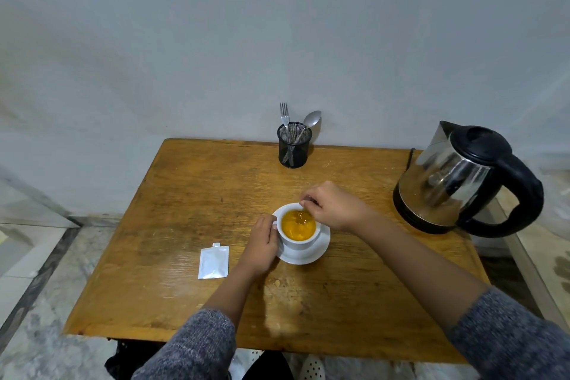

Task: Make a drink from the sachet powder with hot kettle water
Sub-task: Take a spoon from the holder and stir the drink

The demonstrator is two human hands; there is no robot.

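A white cup [298, 242] stands on a white saucer [320, 251] near the middle of the wooden table [191, 200]. Orange liquid fills the cup. My left hand [262, 245] wraps the cup's left side. My right hand [334, 205] hovers over the cup's far rim, its fingers pinched on a spoon [303, 210] whose bowl dips into the drink. A torn silver sachet [213, 261] lies flat to the left of the saucer. The steel kettle [456, 177] with a black lid and handle stands at the table's right edge.
A black mesh holder [293, 145] with a fork and a spoon stands at the table's back edge against the grey wall. Bare table surface lies left of the sachet and in front of the saucer. A tiled floor shows on the left.
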